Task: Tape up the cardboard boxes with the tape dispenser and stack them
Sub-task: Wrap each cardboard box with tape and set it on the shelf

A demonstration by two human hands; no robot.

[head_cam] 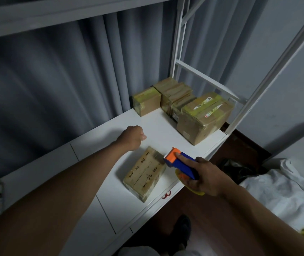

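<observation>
From my head camera, my right hand (205, 177) grips the blue-and-orange plastic tape dispenser (181, 163), forefinger laid along its top, its toothed orange end touching the 2 o'clock corner of the flat brown cardboard box with handwriting (144, 174) on the white surface (158, 130). My left hand (133, 136) hangs clenched at 11 o'clock of that box, holding nothing. At 1 o'clock, near the white metal rack frame (203, 78), stands a cluster of taped brown cardboard boxes (184, 106).
</observation>
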